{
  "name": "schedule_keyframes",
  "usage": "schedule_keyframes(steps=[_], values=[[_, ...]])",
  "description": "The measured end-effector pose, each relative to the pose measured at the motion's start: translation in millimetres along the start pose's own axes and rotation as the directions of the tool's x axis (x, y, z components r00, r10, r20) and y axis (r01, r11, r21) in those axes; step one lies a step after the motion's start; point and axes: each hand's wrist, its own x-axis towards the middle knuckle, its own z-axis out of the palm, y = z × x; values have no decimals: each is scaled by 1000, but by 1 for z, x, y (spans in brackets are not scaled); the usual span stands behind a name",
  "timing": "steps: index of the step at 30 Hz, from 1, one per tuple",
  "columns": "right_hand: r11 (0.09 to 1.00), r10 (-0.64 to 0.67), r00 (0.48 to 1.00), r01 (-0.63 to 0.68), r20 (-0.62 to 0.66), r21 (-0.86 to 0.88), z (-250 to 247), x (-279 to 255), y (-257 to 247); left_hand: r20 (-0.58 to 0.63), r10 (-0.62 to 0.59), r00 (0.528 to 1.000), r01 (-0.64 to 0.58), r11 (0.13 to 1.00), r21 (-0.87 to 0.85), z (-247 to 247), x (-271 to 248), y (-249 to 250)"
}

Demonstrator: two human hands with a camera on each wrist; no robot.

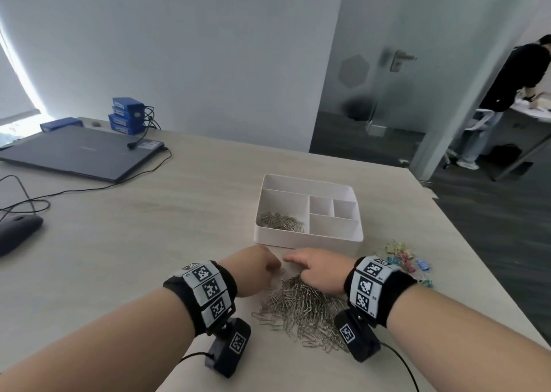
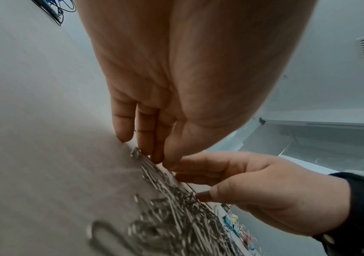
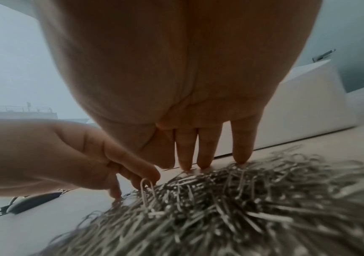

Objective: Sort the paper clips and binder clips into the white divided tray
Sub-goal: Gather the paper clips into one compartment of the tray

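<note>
A white divided tray (image 1: 307, 238) stands mid-table with several silver paper clips (image 1: 280, 222) in its large left compartment. In front of it lies a big pile of silver paper clips (image 1: 301, 311) (image 3: 242, 199) (image 2: 176, 216). My left hand (image 1: 262, 265) (image 2: 152, 152) touches the pile's far left edge with its fingertips down, and one clip stands against its index finger (image 3: 148, 168). My right hand (image 1: 298, 262) (image 3: 205, 164) sets straight fingers on the pile's far edge, close to the tray wall (image 3: 303, 107). Coloured binder clips (image 1: 402, 259) (image 2: 233, 221) lie to the right.
A closed laptop (image 1: 80, 153), stacked blue boxes (image 1: 126, 115), cables and a dark mouse (image 1: 18, 227) occupy the table's left side. The table's right edge (image 1: 477, 257) runs just past the binder clips. A person (image 1: 512, 93) stands far off at the right.
</note>
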Motion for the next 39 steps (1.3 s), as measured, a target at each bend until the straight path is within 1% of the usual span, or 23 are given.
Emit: schedule_keyframes(steps=[2, 5, 7, 9, 11, 14, 16, 18, 20, 22, 23, 25, 27, 29, 31, 34, 39], values=[[1000, -9, 1000, 8, 15, 28, 2, -7, 2, 9, 15, 1000, -15, 1000, -25, 2, -4, 6], [986, -30, 999, 33, -21, 162, -2, -25, 8, -27, -12, 1000, 8, 987, -158, 3, -8, 9], [971, -13, 994, 37, -104, 237, -4, -35, 16, -87, -48, 995, 26, 971, -239, 2, -9, 5], [968, 53, 976, 2, -209, 251, -7, -42, 27, -145, -83, 986, 44, 965, -259, -2, -7, 2], [972, 116, 963, -59, -245, 229, -7, -47, 38, -149, -102, 984, 72, 978, -194, -4, -5, -1], [977, 172, 973, -148, -157, 152, -2, -52, 45, -72, -153, 986, 153, 988, -7, 0, 1, 0], [982, 163, 980, -151, -112, 110, 4, -55, 45, -21, -165, 986, 165, 985, 46, 5, 2, 6], [987, 133, 985, -121, -110, 110, 6, -59, 42, 14, -125, 992, 124, 990, 68, 10, 3, 13], [984, 100, 989, -81, -111, 159, 7, -63, 40, 50, -93, 994, 89, 994, 66, 15, 6, 21], [978, 79, 989, -52, -127, 203, 7, -65, 40, 72, -87, 994, 84, 995, 53, 16, 6, 28], [979, 78, 985, -48, -151, 196, 7, -67, 42, 72, -82, 994, 78, 995, 57, 15, 7, 32], [987, 101, 979, -76, -178, 141, 9, -67, 48, 82, -94, 992, 88, 993, 78, 12, 7, 38], [985, 151, 980, -140, -127, 98, 12, -65, 55, 108, -118, 987, 105, 987, 122, 9, 6, 44], [978, 197, 977, -191, -74, 82, 16, -63, 57, 138, -123, 983, 97, 978, 183, 6, 6, 51], [979, 196, 978, -190, -70, 80, 21, -61, 54, 156, -108, 982, 70, 971, 227, 6, 7, 58], [983, 167, 982, -160, -84, 86, 27, -58, 46, 128, -83, 988, 47, 964, 260, 10, 9, 66], [982, 163, 972, -144, -169, 123, 31, -50, 36, 90, -46, 995, 27, 981, 193, 10, 11, 70]])
